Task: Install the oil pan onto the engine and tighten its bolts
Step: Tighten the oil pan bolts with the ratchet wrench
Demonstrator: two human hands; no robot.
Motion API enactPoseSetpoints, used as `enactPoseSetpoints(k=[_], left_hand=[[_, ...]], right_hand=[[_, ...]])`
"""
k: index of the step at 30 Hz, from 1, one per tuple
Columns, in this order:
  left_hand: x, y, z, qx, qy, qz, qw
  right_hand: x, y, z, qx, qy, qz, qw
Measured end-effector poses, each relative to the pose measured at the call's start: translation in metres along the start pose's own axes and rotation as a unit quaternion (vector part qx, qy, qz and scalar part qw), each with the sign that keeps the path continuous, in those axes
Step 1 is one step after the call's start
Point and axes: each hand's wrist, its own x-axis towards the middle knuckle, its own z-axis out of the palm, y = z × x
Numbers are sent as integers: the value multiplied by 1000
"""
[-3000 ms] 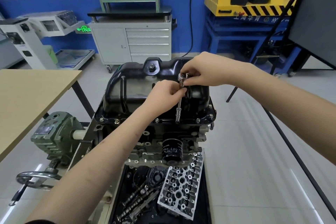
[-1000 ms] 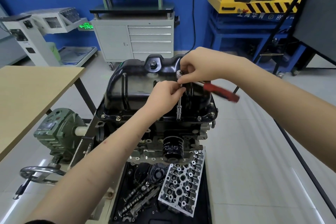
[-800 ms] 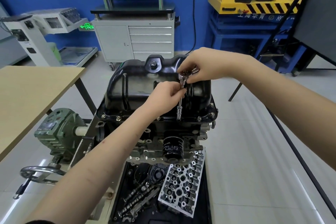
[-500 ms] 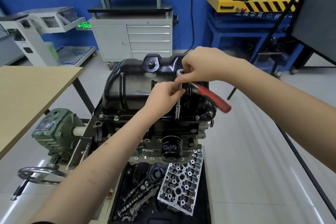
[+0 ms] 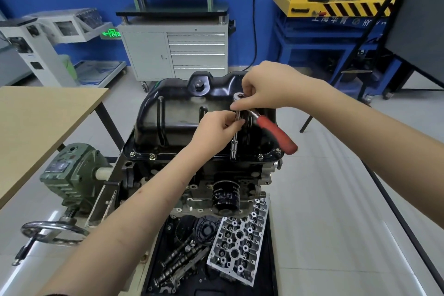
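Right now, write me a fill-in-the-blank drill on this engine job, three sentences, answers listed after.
1. The ratchet handle under the right hand is coloured ____.
2. The left hand pinches the silver ____ bar that runs down to a bolt on the oil pan flange.
3. The black oil filter sits ____ the oil pan in the picture.

Missing words: red; extension; below

Green lit exit sign (image 5: 111, 33) with arrow, partial letters "HY" on blue frame (image 5: 367, 22)
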Motion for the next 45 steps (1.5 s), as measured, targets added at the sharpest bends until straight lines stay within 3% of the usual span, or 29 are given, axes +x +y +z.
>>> enactPoseSetpoints(k=[6,14,23,33,41,45], left_hand=[[0,0,-7,-11,-58,-1,998],[1,2,-5,16,-22,-14,1000],[1,5,-11,2,-70,-24,997],[1,13,-12,130,-52,-8,990],[-5,15,-14,96,-51,14,994],[-5,13,-11,109,-43,6,993]], right_hand=[[-4,3,-9,50,-70,-69,994],[1,2,4,11,5,-9,1000],[-4,1,-10,87,-67,-63,992],[1,0,4,77,-4,7,997],[-7,3,-7,65,-60,-65,994],[-6,5,-5,67,-40,-61,995]])
